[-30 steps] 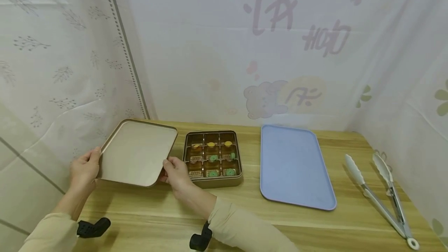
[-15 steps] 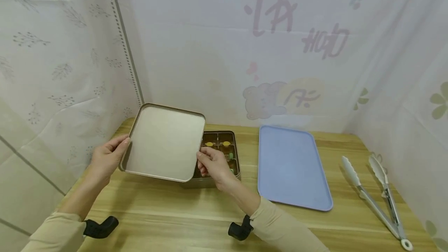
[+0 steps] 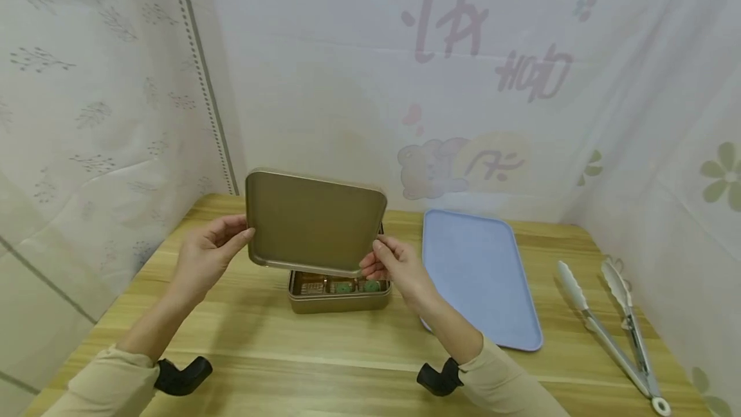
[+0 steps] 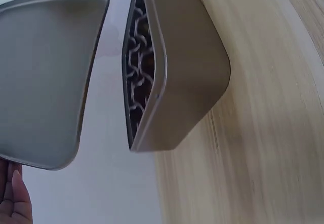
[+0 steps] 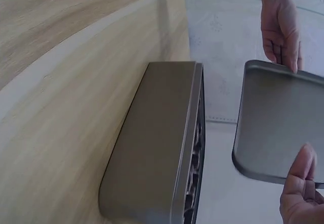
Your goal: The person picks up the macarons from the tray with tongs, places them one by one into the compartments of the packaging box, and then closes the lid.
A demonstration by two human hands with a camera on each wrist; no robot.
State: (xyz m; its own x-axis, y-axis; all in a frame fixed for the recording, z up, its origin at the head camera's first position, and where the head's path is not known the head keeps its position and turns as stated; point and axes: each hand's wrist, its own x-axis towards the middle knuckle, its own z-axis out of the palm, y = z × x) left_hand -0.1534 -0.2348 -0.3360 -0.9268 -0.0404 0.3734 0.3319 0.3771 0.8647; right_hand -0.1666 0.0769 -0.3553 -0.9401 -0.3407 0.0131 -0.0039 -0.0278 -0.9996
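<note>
Between my two hands is a square gold metal lid [image 3: 315,221], tilted up with its hollow inner side facing me. My left hand [image 3: 205,253] pinches its left edge between thumb and fingers. On the opposite edge, my right hand [image 3: 402,269] pinches near the lower right corner. Below and behind the lid stands the matching gold tin [image 3: 340,304], uncovered, with a divided insert. Only its front compartments show in the head view, two of them with green round pieces [image 3: 372,286]; the lid hides the rest. Both wrist views show a gap between lid and tin.
Right of the tin lies a blue rectangular tray [image 3: 477,275], partly overlapped by my right forearm. Farther right, a pair of tongs [image 3: 619,333] with white tips lies spread on the wooden table [image 3: 289,365]. Patterned white cloth [image 3: 324,82] hangs behind and at both sides.
Both hands have carried the lid rightward from the tin's left side to above it. The lid has tipped up more steeply and now covers most of the tin from view.
</note>
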